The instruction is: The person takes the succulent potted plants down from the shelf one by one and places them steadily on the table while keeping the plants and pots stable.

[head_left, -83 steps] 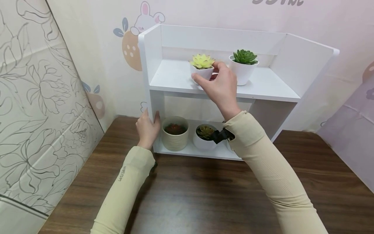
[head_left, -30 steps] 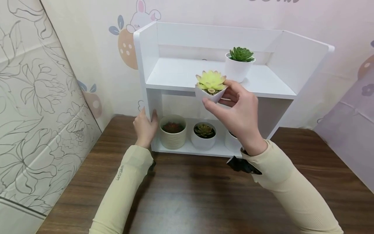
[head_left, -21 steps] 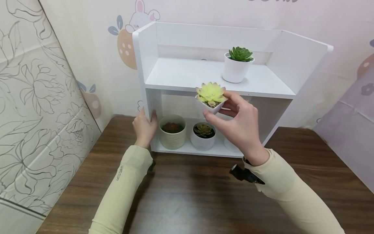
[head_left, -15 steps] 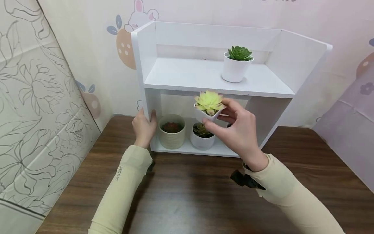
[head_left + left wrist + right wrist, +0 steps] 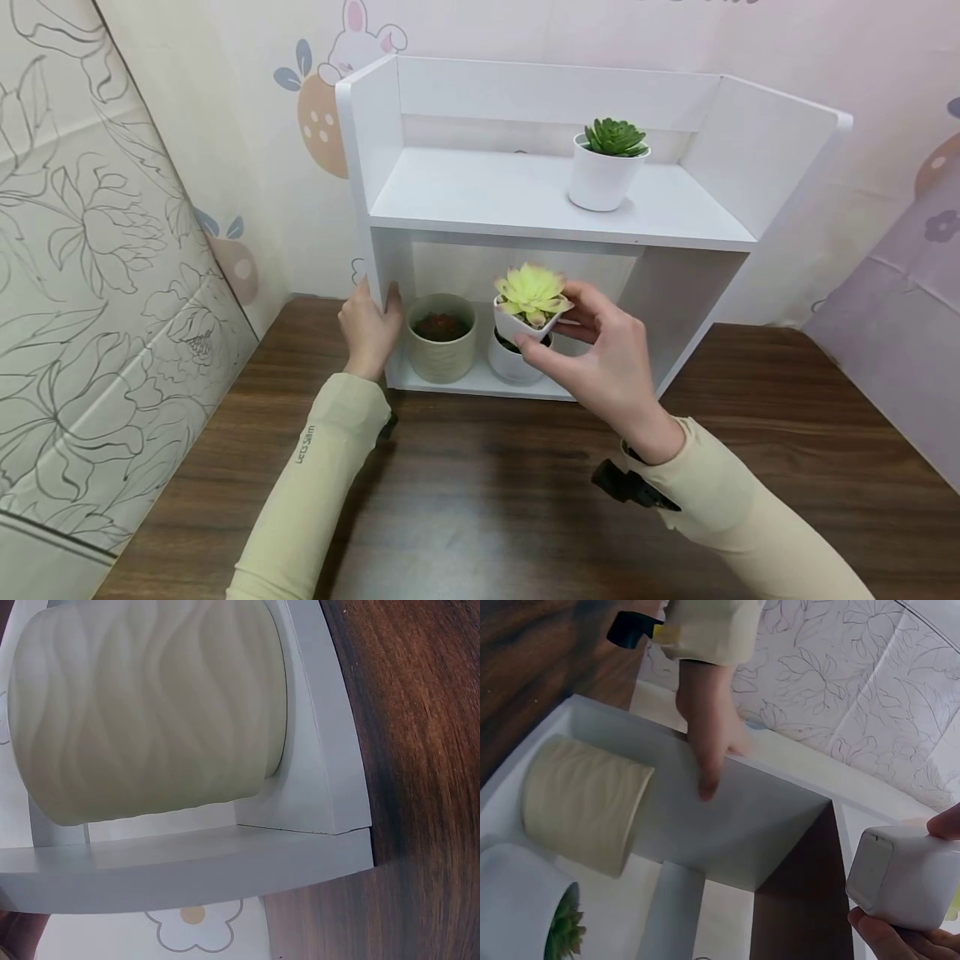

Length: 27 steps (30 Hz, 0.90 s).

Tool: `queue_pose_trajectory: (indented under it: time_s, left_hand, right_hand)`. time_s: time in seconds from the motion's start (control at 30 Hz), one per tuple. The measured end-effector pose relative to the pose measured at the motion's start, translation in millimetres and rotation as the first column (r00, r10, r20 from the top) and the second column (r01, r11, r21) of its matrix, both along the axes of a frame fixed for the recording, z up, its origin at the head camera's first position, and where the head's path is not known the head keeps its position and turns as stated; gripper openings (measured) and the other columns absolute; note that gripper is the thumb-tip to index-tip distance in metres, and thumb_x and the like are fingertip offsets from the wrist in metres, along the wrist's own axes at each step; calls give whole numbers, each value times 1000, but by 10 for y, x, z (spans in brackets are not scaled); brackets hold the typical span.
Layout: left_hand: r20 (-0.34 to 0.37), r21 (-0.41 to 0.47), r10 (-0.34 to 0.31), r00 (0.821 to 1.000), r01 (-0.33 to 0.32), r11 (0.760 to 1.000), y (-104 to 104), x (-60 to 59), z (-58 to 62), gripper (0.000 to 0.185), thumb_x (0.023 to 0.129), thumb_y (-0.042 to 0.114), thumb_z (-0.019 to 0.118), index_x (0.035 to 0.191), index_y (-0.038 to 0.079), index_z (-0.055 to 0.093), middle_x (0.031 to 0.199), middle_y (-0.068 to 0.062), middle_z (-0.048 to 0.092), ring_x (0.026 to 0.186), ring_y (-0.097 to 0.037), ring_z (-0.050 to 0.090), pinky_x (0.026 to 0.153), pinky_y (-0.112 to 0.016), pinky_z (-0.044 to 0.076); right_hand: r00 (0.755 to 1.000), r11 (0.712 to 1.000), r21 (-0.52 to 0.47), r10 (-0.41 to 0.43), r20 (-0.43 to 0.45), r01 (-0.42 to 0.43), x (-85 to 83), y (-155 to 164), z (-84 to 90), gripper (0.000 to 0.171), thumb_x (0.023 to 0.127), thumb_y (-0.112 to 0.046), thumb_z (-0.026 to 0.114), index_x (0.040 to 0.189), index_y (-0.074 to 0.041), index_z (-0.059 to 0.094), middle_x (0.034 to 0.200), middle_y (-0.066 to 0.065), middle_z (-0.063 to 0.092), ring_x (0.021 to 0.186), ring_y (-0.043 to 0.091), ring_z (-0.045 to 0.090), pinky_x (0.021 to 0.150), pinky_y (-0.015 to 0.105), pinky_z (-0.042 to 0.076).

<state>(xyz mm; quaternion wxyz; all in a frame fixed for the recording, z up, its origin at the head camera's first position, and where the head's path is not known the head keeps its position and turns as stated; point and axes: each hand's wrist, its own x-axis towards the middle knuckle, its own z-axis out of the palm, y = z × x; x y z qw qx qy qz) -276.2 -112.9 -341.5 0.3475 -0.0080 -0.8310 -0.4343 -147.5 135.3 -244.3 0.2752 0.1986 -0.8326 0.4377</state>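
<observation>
My right hand (image 5: 603,362) pinches a small square white pot by its sides, thumb in front and fingers behind. A yellow-green succulent (image 5: 531,292) sits in that pot, which is held in the air before the lower opening of a white shelf (image 5: 465,187). In the right wrist view, the base of the square pot (image 5: 907,877) shows. At the shelf's left side panel, my left hand (image 5: 371,329) holds on, thumb inside and fingers outside. Beside it stands a cream ribbed pot (image 5: 441,357) with a reddish plant. The square pot partly covers a round white pot (image 5: 513,367).
On the upper shelf stands a round white pot (image 5: 602,182) with a dark green succulent. The shelf rests on a dark wooden table (image 5: 450,483), against a wall (image 5: 525,29) with cartoon prints. A floral-patterned panel (image 5: 112,217) borders the left.
My right hand has lifted the yellow-green succulent's pot off the upper shelf, brought it forward, then lowered it in front of the lower opening. My left hand keeps its hold on the side panel.
</observation>
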Motion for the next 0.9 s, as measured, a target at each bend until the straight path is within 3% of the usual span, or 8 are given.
queue_pose_trajectory:
  time_s: [0.67, 0.9]
  left_hand:
    - [6, 5, -8, 1000, 8, 1000, 0, -6, -5, 34, 93, 24, 55, 112, -5, 61, 108, -26, 67, 99, -44, 65, 84, -56, 49]
    - [-2, -7, 4, 1000, -4, 1000, -1, -2, -3, 34, 91, 22, 56, 109, -6, 61, 106, -27, 67, 97, -45, 65, 83, -57, 49]
  right_hand:
    - [996, 999, 24, 44, 72, -46, 72, 4, -261, 49, 70, -8, 81, 115, -3, 63, 107, 8, 69, 94, 16, 68, 76, 23, 55]
    - [995, 996, 36, 77, 70, -80, 79, -12, -404, 49, 68, -7, 80, 113, -2, 62, 102, 8, 71, 88, 16, 69, 75, 24, 56]
